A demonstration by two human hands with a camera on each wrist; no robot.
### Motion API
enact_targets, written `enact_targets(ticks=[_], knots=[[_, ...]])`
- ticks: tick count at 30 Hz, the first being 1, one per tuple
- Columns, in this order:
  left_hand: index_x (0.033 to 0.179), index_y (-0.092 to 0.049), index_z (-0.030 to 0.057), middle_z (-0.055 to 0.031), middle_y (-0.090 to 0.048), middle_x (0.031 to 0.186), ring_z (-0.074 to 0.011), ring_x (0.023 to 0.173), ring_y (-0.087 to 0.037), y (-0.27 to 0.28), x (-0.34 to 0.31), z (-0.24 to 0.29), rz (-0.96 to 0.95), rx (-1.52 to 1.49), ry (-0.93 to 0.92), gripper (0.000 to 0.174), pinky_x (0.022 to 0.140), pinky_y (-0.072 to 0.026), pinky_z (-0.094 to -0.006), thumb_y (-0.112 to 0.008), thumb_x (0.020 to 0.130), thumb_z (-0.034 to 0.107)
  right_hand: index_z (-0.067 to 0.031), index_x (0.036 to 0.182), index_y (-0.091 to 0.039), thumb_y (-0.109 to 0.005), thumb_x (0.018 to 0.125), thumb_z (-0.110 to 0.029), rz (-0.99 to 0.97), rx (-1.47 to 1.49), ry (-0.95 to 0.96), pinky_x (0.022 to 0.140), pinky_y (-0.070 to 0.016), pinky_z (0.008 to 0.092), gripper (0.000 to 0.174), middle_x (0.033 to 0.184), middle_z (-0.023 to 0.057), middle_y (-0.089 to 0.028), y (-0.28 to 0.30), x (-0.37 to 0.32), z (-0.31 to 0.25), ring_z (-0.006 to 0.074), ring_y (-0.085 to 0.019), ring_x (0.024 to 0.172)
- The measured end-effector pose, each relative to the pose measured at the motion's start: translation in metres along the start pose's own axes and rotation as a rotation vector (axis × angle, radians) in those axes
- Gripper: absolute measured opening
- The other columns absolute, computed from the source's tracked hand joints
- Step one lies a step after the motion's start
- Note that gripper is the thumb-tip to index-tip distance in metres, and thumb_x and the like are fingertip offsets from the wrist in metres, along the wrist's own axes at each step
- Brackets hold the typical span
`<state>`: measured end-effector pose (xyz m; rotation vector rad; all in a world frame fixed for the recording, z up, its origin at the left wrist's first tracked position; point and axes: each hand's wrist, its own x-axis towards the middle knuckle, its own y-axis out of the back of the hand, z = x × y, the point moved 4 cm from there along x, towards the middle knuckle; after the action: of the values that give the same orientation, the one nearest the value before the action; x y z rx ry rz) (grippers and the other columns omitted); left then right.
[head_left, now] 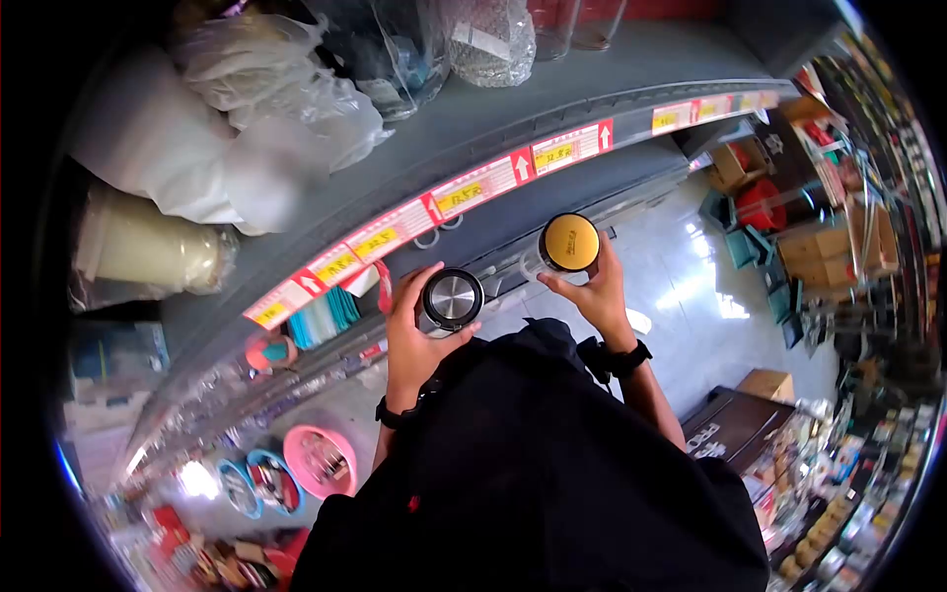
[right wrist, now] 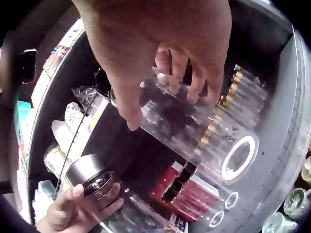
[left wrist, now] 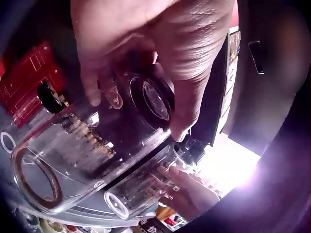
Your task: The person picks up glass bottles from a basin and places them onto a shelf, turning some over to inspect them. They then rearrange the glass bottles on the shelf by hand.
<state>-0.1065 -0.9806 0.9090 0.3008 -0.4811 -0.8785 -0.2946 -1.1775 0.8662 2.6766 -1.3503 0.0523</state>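
Head view: hands apart at mid-frame. My left hand (head_left: 406, 343) grips the silver-lid jar (head_left: 454, 299); my right hand (head_left: 604, 294), right of it, grips the gold-lid jar (head_left: 569, 243).

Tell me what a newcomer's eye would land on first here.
Probably the two clear jars: the silver-lidded jar in the left hand and the yellow-lidded jar in the right hand. Next might come the red-and-white price labels curving along the shelf edge, then the pink basin on the floor, lower left in the head view.
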Motion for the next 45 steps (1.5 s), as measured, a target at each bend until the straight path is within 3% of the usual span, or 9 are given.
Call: enact_targets(ticks=[6,14,17,19,21,22,29,35,45], knots=[[0.139,-0.053,-0.0011,-0.0119,-0.061,0.135,-0.0191,0.122,-0.059,-0.069,-0.033,-0.002,0.292,-0.052,0.223,0.080,0.106,-0.0463,-0.0347,-0.088,0.068,0.000,0.0021,0.131,-0.050,-0.094,0.068,-0.011,-0.322,-0.033,0.012,0.102,-0.0511,0.0368,0.078,0.125,0.0122,-0.063,0.039,0.053,0.021,0.0201,-0.063,0.118],[0.138,-0.053,-0.0015,-0.0116,-0.060,0.132,-0.0206,0.121,-0.058,-0.149,-0.091,0.045,0.728,-0.051,0.325,0.080,0.107,-0.0446,-0.0351,-0.089,0.066,-0.001,0.0020,0.127,-0.051,-0.097,0.064,-0.024,-0.693,-0.243,0.103,0.100,-0.0498,0.0392,0.082,0.127,0.0188,-0.062,0.072,0.081,0.049,0.0279,-0.061,0.121],[0.137,-0.054,-0.0014,-0.0133,-0.060,0.134,-0.0226,0.124,-0.058,-0.191,-0.114,0.070,0.922,-0.060,0.375,0.081,0.110,-0.0422,-0.0361,-0.089,0.063,-0.002,0.0033,0.122,-0.057,-0.098,0.062,-0.032,-0.701,-0.500,0.375,0.104,-0.0469,0.0432,0.081,0.124,0.0214,-0.062,0.095,0.075,0.089,0.0335,-0.055,0.128],[0.136,-0.054,-0.0016,-0.0139,-0.061,0.134,-0.0239,0.124,-0.058,-0.226,-0.136,0.075,1.069,-0.169,0.461,0.081,0.109,-0.0433,-0.0363,-0.089,0.063,-0.002,0.0028,0.119,-0.060,-0.098,0.058,-0.034,-0.887,-0.352,0.212,0.102,-0.0444,0.0466,0.081,0.119,0.0193,-0.056,0.089,0.059,0.074,0.0394,-0.054,0.116],[0.130,-0.059,0.0001,-0.0130,-0.065,0.127,-0.0261,0.118,-0.063,-0.255,-0.155,0.082,1.226,-0.251,0.545,0.075,0.104,-0.0474,-0.0361,-0.089,0.061,0.002,0.0008,0.117,-0.060,-0.098,0.058,-0.031,-0.868,-0.455,0.559,0.099,-0.0445,0.0455,0.077,0.115,0.0176,-0.054,0.088,0.041,0.069,0.0360,-0.055,0.111],[0.131,-0.058,-0.0006,-0.0122,-0.066,0.126,-0.0244,0.118,-0.062,-0.268,-0.166,0.082,1.296,-0.337,0.565,0.076,0.105,-0.0468,-0.0363,-0.090,0.062,0.005,-0.0016,0.117,-0.058,-0.097,0.059,-0.030,-0.992,-0.466,0.479,0.097,-0.0447,0.0440,0.076,0.112,0.0156,-0.054,0.081,0.039,0.074,0.0339,-0.054,0.110],[0.133,-0.056,-0.0009,-0.0131,-0.065,0.127,-0.0242,0.119,-0.061,-0.300,-0.264,0.073,1.435,-0.247,0.741,0.078,0.108,-0.0442,-0.0381,-0.089,0.063,0.001,-0.0068,0.117,-0.057,-0.096,0.059,-0.032,-1.035,-0.510,0.641,0.095,-0.0422,0.0452,0.074,0.110,0.0099,-0.055,0.047,0.023,0.069,0.0309,-0.052,0.109],[0.135,-0.055,-0.0025,-0.0157,-0.065,0.129,-0.0268,0.121,-0.061,-0.262,-0.322,0.052,1.210,0.106,0.901,0.079,0.107,-0.0446,-0.0373,-0.087,0.063,-0.002,-0.0044,0.117,-0.059,-0.096,0.061,-0.026,-0.882,-0.439,0.593,0.094,-0.0454,0.0453,0.070,0.113,0.0111,-0.058,0.037,0.012,0.041,0.0321,-0.053,0.109],[0.138,-0.052,0.0004,-0.0125,-0.062,0.128,-0.0237,0.119,-0.059,-0.154,-0.304,0.041,1.155,-0.017,0.662,0.081,0.105,-0.0452,-0.0358,-0.089,0.066,0.004,0.0009,0.112,-0.059,-0.096,0.061,-0.029,-0.537,-0.497,0.571,0.089,-0.0470,0.0479,0.070,0.111,0.0186,-0.055,0.037,-0.009,0.021,0.0382,-0.054,0.103]])
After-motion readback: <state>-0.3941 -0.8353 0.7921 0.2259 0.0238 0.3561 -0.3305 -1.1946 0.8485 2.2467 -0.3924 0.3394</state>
